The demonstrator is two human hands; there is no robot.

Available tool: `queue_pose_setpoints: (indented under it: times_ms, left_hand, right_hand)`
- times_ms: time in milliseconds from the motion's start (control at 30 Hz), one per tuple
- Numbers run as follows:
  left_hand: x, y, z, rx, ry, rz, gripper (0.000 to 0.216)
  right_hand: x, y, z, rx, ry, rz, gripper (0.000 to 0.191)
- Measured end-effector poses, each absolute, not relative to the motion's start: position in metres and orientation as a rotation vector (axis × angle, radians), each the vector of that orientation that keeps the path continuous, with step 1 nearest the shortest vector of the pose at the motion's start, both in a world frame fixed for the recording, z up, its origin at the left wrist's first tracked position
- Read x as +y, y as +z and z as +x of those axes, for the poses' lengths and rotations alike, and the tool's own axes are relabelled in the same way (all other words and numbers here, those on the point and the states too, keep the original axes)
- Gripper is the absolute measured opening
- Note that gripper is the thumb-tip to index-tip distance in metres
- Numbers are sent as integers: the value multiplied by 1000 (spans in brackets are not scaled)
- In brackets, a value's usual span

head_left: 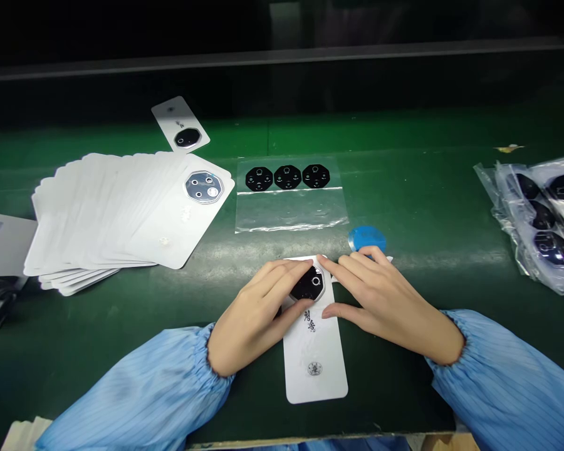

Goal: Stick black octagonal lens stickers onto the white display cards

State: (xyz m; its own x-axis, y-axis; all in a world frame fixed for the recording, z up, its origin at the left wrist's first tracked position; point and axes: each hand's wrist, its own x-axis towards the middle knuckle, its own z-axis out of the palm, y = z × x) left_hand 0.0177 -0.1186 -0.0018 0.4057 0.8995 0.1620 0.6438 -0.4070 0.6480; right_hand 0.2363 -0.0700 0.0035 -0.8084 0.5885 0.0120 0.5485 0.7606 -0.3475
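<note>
A white phone back cover [316, 357] lies lengthwise on the green belt in front of me. On its far end sits a black octagonal camera piece [311, 284]. My left hand [258, 310] rests on the cover's left side, fingertips pressing on the black piece. My right hand [385, 300] lies on the cover's right side, fingers stretched out flat and touching the piece's far edge. A blue round film [366, 238] lies just beyond my right fingers. A clear film sheet [289, 210] carries three black octagonal pieces [287, 177] further back.
A fanned stack of white back covers [122, 219] lies at left, the top one with a silvery camera ring. A single cover [181, 125] lies behind it. Clear bags of black pieces [540, 219] sit at right. Grey paper [0, 244] lies at the left edge.
</note>
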Motion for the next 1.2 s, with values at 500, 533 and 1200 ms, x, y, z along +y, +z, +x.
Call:
queue_pose_setpoints:
  times_ms: [500, 533, 1200]
  left_hand:
    - [-118, -2, 20, 1289, 726, 2226, 49]
    - [-118, -2, 20, 1296, 732, 2226, 49]
    - [-115, -2, 20, 1346, 731, 2056, 53]
  right_hand:
    - [-71, 5, 235, -2890, 462, -921, 66]
    - [-71, 5, 235, -2894, 457, -923, 66]
    - [-72, 7, 233, -2913, 441, -951, 67]
